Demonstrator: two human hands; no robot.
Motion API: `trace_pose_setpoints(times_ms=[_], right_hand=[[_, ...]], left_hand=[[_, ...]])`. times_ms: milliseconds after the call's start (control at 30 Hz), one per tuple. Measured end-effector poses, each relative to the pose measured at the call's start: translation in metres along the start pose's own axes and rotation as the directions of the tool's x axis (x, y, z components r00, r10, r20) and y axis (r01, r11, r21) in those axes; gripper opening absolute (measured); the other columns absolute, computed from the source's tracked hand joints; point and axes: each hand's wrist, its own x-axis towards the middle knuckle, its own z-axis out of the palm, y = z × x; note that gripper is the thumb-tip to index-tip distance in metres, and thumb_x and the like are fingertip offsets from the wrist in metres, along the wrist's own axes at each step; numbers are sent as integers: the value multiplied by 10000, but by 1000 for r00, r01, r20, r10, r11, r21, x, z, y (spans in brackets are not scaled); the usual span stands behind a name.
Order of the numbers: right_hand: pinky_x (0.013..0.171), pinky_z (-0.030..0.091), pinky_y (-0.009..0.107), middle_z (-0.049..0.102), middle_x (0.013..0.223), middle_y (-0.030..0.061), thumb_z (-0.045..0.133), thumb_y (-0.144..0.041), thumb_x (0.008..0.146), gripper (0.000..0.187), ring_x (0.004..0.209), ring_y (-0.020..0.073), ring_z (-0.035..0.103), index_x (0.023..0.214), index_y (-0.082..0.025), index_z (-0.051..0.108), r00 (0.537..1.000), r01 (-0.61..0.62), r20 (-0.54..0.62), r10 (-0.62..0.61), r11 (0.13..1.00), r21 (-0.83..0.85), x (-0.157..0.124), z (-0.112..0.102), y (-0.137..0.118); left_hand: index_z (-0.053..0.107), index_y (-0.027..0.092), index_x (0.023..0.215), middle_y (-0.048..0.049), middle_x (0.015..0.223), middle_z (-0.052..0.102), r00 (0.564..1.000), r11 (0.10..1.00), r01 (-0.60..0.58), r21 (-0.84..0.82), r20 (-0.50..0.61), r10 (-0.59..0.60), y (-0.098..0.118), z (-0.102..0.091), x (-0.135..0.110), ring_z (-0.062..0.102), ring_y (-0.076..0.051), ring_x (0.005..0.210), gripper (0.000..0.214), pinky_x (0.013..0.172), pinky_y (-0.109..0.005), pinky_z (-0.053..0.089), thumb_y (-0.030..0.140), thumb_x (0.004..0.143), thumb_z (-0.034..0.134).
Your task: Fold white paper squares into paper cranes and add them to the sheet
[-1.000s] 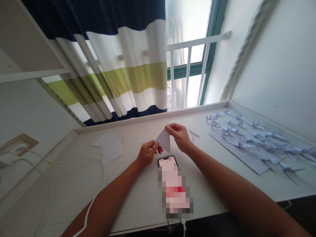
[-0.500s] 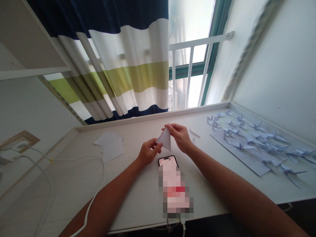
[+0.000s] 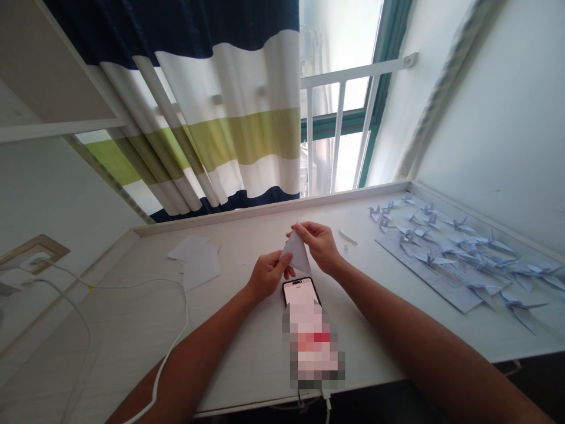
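A folded white paper triangle [image 3: 296, 254] is held just above the white desk [image 3: 132, 330], over the top end of a phone [image 3: 304, 306] that lies flat with its screen lit. My left hand [image 3: 266, 275] pinches the triangle's lower left edge. My right hand [image 3: 318, 245] pinches its upper tip from the right. Both hands are closed on the paper.
Several loose white sheets [image 3: 196, 259] lie left of my hands. Several folded paper cranes [image 3: 459, 250] rest on a printed sheet at the right. A white cable [image 3: 174, 341] crosses the desk's left half. A paper strip [image 3: 348, 238] lies beyond my right hand. A striped curtain and window railing stand behind.
The hands have drawn slightly closer together and the triangle looks narrower, folded inward. The phone screen's top shows a little more.
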Motion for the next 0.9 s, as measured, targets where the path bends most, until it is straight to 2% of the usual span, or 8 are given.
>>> trace_pose_setpoints(times_ms=[233,567,900], right_hand=[[707,566,335,774,833,77,787,-497,780,341,749,198,702,874,-172,748,1000,-10,-9,10,999,52,2,-2,-1],[716,550,327,765,813,72,733,-515,829,346,737,186,684,874,-173,721,999,32,5,-32,999,21,1,1,-1],[725,565,348,771,844,87,737,-540,810,385,753,199,689,894,-164,735,999,54,10,-54,998,-26,1,-1,-4]], left_hand=[[633,134,747,-91,701,751,996,993,39,-111,86,-30,-3,1,1,590,-113,502,485,481,-228,413,544,973,506],[623,132,712,-97,670,752,997,988,59,-145,52,-52,-2,-1,3,605,-115,464,494,460,-231,397,553,957,536],[639,128,746,-106,688,756,997,991,63,-122,52,-57,-4,0,1,614,-126,462,527,459,-239,398,578,970,484]])
